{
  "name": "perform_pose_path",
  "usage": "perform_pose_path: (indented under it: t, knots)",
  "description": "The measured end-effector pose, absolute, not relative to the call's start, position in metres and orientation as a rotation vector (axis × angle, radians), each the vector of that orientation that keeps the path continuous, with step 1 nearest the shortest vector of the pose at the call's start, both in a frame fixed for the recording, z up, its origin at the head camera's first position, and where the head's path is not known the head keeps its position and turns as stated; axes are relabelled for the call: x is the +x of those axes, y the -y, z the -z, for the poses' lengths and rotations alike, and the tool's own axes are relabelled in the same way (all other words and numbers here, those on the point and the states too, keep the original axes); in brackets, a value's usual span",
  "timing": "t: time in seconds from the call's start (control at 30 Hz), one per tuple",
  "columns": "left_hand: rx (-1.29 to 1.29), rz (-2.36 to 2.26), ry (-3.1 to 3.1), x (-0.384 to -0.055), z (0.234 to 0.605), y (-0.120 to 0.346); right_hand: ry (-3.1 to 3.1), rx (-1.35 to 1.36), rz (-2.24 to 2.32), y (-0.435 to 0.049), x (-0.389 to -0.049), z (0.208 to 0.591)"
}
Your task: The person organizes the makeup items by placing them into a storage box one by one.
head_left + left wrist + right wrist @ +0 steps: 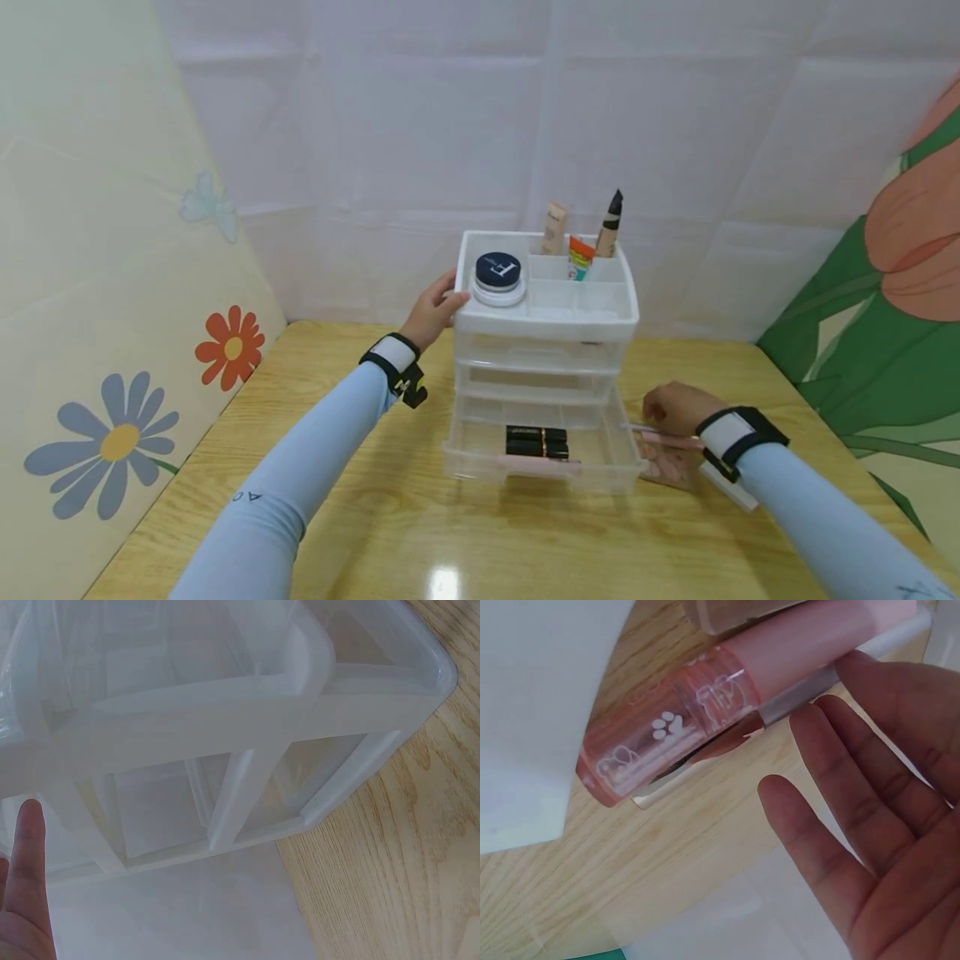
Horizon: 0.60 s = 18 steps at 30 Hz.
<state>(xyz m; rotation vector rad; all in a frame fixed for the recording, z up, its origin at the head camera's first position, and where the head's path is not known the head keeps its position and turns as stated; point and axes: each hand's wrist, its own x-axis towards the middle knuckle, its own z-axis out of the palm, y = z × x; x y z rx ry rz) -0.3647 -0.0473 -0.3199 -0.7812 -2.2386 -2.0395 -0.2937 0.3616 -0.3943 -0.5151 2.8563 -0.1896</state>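
Note:
A white plastic drawer organizer (547, 329) stands on the table, its bottom drawer (600, 433) pulled out. Against its upper left side rests my left hand (435, 310), thumb near the front corner; the left wrist view shows a straight finger (30, 862) at the frame. To the organizer's right, my right hand (678, 408) is low over the table. In the right wrist view its loosely bent fingers (840, 780) reach a slim silver-capped tube (795, 696), lying beside a pink lip gloss (712, 705) with a paw print. Black lipsticks (536, 448) and a pink tube (538, 465) lie in the drawer.
Round cosmetic cases (498, 275) sit in the organizer's top tray, beside a beige tube (554, 229), an orange-capped tube (580, 257) and a black-tipped tube (611, 227). A pinkish flat case (666, 468) and a white slim box (729, 487) lie near my right wrist.

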Motion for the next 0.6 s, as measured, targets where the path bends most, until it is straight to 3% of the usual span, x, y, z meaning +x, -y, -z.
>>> perform_pose_path:
  t: [0.3,0.6]
  knots:
    - [-0.787,2.040,2.246,-0.3653,0.3208,0.0477,-2.827,-0.406,0.199,-0.3583,-0.2976,0.3976]
    - [-0.788,2.038,2.243,-0.3662,0.3210,0.0478,-2.854,-0.476,0.224,-0.3586,-0.2983,0.4011]
